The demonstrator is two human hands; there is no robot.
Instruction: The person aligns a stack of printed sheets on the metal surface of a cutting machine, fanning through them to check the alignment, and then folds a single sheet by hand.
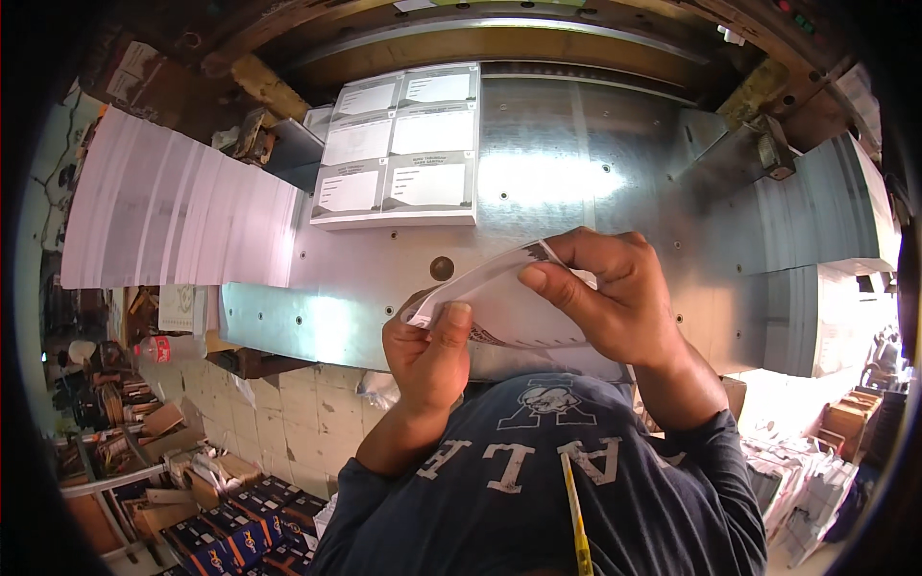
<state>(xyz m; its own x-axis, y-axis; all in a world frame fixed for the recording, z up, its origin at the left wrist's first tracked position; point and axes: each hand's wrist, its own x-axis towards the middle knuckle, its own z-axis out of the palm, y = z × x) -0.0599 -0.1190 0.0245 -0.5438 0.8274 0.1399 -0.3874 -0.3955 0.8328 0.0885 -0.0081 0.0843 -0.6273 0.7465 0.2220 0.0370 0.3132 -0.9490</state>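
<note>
Between my two hands I hold a printed paper sheet (523,302), bent into a curve above the front edge of the metal table. My left hand (427,360) pinches its left end, thumb on top. At the opposite end my right hand (615,293) grips a corner between thumb and fingers. Whether it is one sheet or several thin ones I cannot tell. Beyond my hands, a squared stack of printed sheets (399,144) lies on the table, its top sheet showing a grid of grey-bordered forms.
The metal table (538,240) belongs to a large machine with a heavy frame. Tall paper stacks stand on the left (182,206) and right (816,206). A bottle with a red label (158,349) is at the lower left, above dark blue boxes (235,538).
</note>
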